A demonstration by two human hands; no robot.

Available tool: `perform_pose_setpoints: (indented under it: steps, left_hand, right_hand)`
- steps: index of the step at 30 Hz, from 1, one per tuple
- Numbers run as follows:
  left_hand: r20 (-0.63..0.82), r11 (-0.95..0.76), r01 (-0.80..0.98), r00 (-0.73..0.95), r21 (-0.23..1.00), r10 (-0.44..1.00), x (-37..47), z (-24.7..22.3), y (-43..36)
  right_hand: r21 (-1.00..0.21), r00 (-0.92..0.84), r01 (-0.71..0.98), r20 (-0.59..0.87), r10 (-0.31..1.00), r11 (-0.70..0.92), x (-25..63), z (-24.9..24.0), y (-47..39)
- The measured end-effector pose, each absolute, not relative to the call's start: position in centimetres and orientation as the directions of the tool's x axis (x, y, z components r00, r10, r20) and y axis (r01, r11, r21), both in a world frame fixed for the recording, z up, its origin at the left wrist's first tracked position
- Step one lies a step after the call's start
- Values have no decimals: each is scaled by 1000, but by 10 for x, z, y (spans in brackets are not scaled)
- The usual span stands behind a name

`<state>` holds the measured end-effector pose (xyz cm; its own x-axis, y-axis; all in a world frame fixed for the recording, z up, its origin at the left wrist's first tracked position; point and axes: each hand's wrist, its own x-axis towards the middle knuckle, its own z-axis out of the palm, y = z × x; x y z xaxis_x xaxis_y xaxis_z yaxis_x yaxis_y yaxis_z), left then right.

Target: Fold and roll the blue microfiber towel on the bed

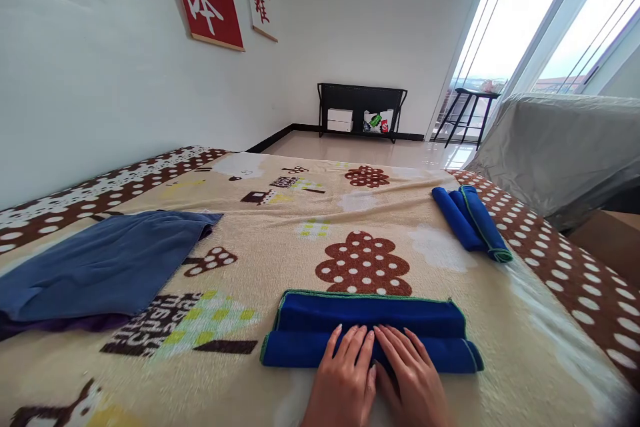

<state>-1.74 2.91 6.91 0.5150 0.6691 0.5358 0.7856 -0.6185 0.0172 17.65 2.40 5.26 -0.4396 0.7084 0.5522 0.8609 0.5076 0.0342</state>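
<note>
A blue cloth with green edging (370, 309) lies on the patterned blanket at the front, its near part rolled and its far part flat. My left hand (345, 373) rests on the middle of the roll with fingers stretched forward. Beside it, my right hand (410, 370) presses on the same roll, fingers also extended; the two hands nearly touch. Rolled blue cloths (470, 223) with green edges lie at the right. At the left, grey-blue cloths (100, 263) are spread flat, with purple fabric showing beneath.
The cream blanket (270, 233) covers a surface with brown polka-dot borders. Beyond it are a black rack (363, 95) with white boxes, a black stool (470, 107) and a covered piece of furniture (570, 140). A cardboard box (610, 240) stands at the right.
</note>
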Motion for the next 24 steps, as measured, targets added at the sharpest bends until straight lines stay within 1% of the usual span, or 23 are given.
perform_pose_setpoints:
  steps: [2,5,8,11,13,17,20,22,24]
  left_hand:
    - [538,-617,786,538,-41,649,-24,67,31]
    - [512,-550,828,521,-109,683,-66,63,36]
    - [532,-458,881,446,-118,720,-111,60,37]
    - [592,-360,928,343,-93,729,-119,61,33]
    - [613,-352,932,326,-83,719,-100,63,31]
    - [569,-538,838,485,-87,664,-37,68,32]
    - [525,-576,816,514,-56,678,-7,69,38]
    - [474,-569,820,524,-59,707,-10,70,42]
    - [436,-538,839,514,-78,739,-31,69,45]
  right_hand:
    - [50,-421,879,549,722,474,182,51,24]
    - [61,-325,933,569,755,355,221,44,18]
    - [75,-247,965,579,777,251,263,35,11]
    - [71,-190,981,586,788,183,271,31,9]
    - [57,-183,981,597,781,186,254,33,12]
    - [45,-300,939,593,747,341,193,42,23]
    - [52,-370,909,558,742,414,166,48,29]
    - [59,-373,911,539,756,408,172,48,30]
    - [61,-323,937,533,782,345,195,44,28]
